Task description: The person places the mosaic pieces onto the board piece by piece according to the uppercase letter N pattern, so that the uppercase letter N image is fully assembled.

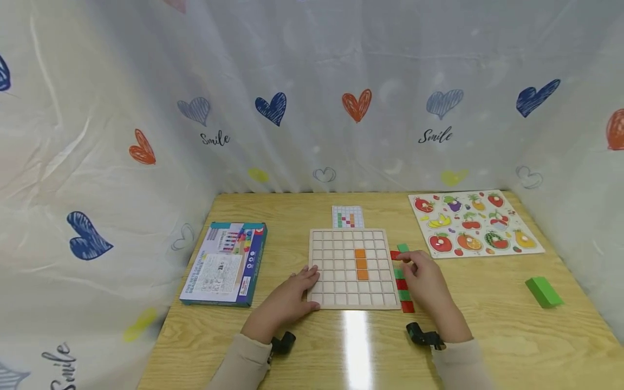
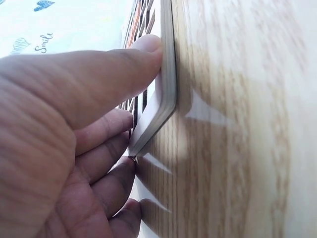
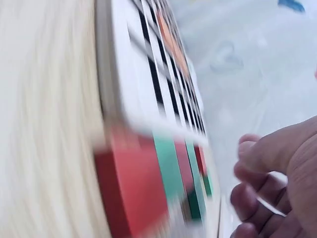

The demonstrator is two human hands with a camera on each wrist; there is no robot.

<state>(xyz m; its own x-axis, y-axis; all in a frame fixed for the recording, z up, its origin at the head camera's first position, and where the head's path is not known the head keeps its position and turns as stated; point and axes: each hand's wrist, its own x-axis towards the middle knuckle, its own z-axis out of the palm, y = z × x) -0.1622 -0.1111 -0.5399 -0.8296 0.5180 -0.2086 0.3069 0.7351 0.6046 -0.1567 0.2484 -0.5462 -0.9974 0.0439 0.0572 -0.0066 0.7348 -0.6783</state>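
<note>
In the head view, the square pale wooden grid board [image 1: 336,290] lies flat on the light wooden table [image 1: 492,303] between my two hands, and three orange square tiles [image 1: 362,264] stand in one column of its cells. Only here I see also the small white card [image 1: 348,221] with coloured squares, which lies just behind the board. My left hand [image 1: 288,298] rests at the left edge with fingers extended and relaxed. My right hand [image 1: 427,279] is over the row of red and green square tiles [image 1: 401,284] along the right edge and hides part of it. To the left lies the flat blue-and-white cardboard box [image 1: 219,265]; to the right are the white fruit puzzle board [image 1: 475,225] and the bright green block [image 1: 545,292].

The left wrist view shows the board's thickness, with my thumb lying along its border near the corner and the other fingers at its side.

In the right wrist view, somewhat blurred, my fingers are loosely bent, thumb and index tips close together; I see nothing held between them.
</note>
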